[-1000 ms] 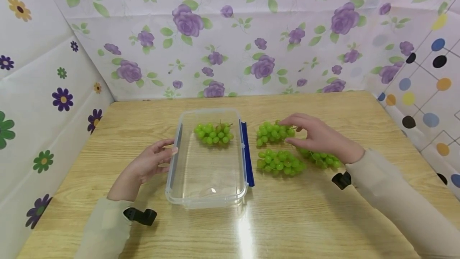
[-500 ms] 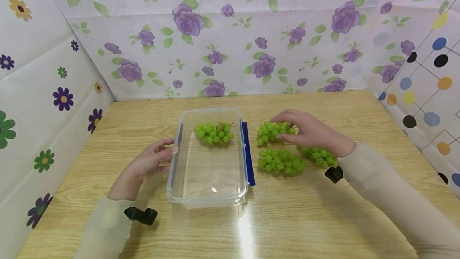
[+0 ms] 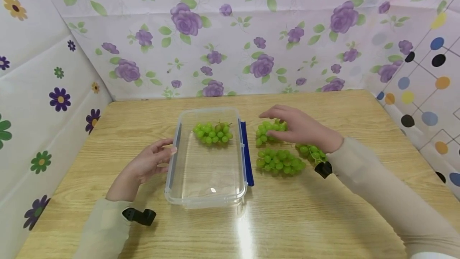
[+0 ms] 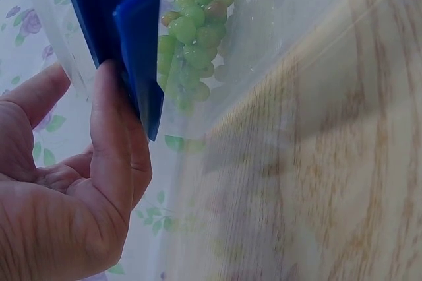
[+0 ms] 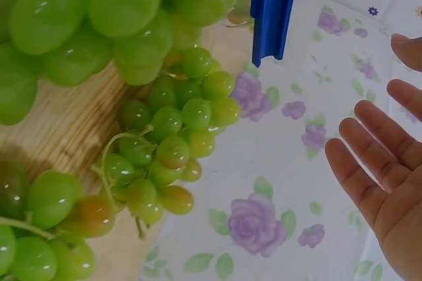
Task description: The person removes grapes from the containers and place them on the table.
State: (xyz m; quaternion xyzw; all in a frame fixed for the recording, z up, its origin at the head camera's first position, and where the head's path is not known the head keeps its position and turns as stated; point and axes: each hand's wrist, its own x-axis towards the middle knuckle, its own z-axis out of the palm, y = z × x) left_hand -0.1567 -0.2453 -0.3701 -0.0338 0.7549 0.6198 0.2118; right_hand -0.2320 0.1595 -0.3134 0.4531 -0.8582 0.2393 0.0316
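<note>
A clear plastic container (image 3: pixel 208 203) with blue side clips (image 3: pixel 247 159) stands open on the wooden table. One bunch of green grapes (image 3: pixel 213 132) lies at its far end, also seen through the wall as grapes (image 4: pixel 194 30). My left hand (image 3: pixel 149 162) rests against the container's left side, thumb touching the blue clip (image 4: pixel 122 24). Three grape bunches lie right of the container: a far bunch (image 3: pixel 265 133), a near bunch (image 3: pixel 280 161) and one (image 3: pixel 310 152) partly under my right wrist. My right hand (image 3: pixel 292 125) hovers over the far bunch with its fingers (image 5: pixel 369 169) straight, holding nothing.
Flower-patterned walls (image 3: pixel 230 43) close the table (image 3: pixel 287 219) in at the back and left, and a dotted wall (image 3: pixel 424 91) stands on the right. Black wrist cameras (image 3: pixel 140 216) sit on both sleeves.
My right hand has slid left and a little farther back, from beside the far bunch to over it. The left hand and the container have stayed put.
</note>
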